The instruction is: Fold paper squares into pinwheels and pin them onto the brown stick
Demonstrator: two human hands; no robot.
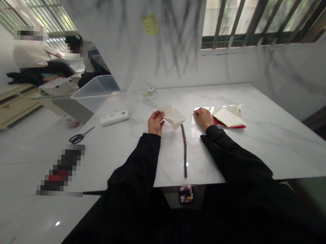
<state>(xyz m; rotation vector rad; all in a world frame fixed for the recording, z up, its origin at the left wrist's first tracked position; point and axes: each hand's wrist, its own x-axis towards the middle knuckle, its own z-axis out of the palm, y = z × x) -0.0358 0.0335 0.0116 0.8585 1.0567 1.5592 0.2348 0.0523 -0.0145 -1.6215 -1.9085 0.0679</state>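
two bare hands, left grip, right grip, long black sleeves reaching the wrists

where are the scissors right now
In the head view the scissors lie flat on the white table, far to the left, apart from both hands, just below-left of the white power strip and the clear plastic bin.

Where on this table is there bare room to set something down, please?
Bare: right of the paper stack to the table edge; also between scissors and stick. Crowded: around the hands, left pinching folded paper, right flat.
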